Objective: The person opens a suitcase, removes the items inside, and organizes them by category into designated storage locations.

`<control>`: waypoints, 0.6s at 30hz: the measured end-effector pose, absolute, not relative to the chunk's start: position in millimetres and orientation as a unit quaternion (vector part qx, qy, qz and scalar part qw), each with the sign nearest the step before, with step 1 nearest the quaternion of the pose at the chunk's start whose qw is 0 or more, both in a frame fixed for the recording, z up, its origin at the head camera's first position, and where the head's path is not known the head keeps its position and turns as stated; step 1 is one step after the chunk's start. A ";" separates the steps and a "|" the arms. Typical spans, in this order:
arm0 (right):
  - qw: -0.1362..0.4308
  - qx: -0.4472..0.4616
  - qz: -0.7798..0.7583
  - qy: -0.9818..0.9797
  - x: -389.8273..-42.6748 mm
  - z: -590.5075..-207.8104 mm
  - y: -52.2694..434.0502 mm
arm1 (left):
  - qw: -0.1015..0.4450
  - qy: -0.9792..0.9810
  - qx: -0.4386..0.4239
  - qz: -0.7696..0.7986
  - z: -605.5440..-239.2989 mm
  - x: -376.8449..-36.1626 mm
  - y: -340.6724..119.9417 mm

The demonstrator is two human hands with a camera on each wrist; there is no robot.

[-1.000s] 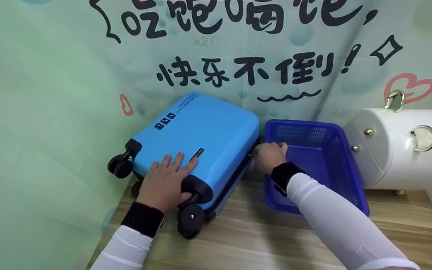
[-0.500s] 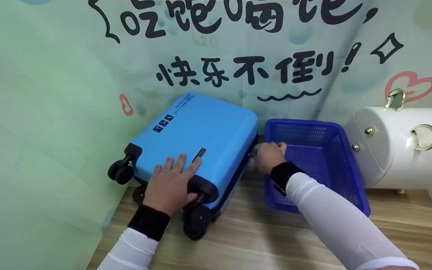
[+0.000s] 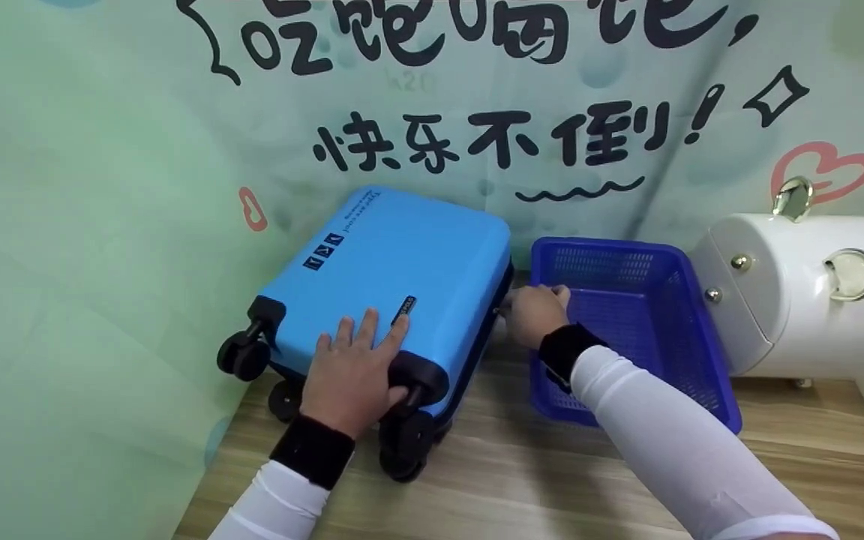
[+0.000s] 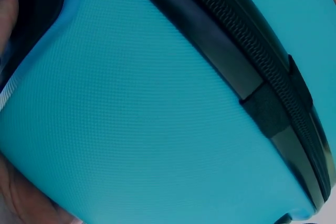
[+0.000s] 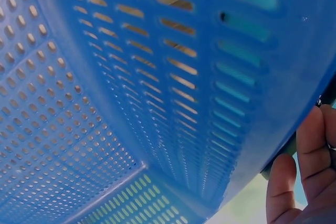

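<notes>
Left hand (image 3: pixel 349 375) flat on the still-shut blue suitcase (image 3: pixel 402 277), right hand (image 3: pixel 531 315) pinching its zipper pull (image 3: pixel 499 310).

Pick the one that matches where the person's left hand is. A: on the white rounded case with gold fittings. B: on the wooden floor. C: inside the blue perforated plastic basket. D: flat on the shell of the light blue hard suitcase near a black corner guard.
D: the left hand lies with fingers spread on the light blue hard suitcase, beside its black corner guard.
</notes>
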State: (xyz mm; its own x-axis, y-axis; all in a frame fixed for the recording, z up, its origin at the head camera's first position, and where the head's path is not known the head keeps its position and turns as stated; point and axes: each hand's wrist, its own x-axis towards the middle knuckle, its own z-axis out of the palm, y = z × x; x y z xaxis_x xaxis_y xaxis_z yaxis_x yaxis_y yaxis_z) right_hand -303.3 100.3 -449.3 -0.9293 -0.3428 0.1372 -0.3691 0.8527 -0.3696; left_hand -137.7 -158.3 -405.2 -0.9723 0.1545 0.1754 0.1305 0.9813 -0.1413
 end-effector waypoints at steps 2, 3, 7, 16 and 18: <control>0.021 0.181 0.186 -0.965 -303.4 -448.2 99.7 | 0.102 -0.990 -0.072 0.068 -406.0 -137.1 -156.7; 0.017 0.180 0.183 -0.966 -303.5 -447.8 99.4 | 0.106 -0.989 -0.072 0.068 -406.1 -136.6 -155.7; 0.010 0.177 0.181 -0.967 -303.6 -446.5 98.3 | 0.107 -0.990 -0.069 0.068 -406.4 -136.2 -151.8; 0.009 0.182 0.186 -0.965 -304.4 -447.4 97.9 | 0.113 -0.989 -0.057 0.072 -407.0 -134.8 -143.5; 0.007 0.179 0.185 -0.966 -304.2 -447.1 97.4 | 0.115 -0.989 -0.056 0.073 -407.0 -134.6 -142.4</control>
State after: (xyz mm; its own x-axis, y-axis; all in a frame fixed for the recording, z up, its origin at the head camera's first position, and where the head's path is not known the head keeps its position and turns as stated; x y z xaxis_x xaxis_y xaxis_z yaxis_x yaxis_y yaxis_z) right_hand -304.2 97.4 -447.1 -0.9355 -0.3441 0.0807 -0.3496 0.8672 -0.3545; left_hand -134.6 -142.4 -407.0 -0.9672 0.1280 0.2193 0.0946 0.9831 -0.1566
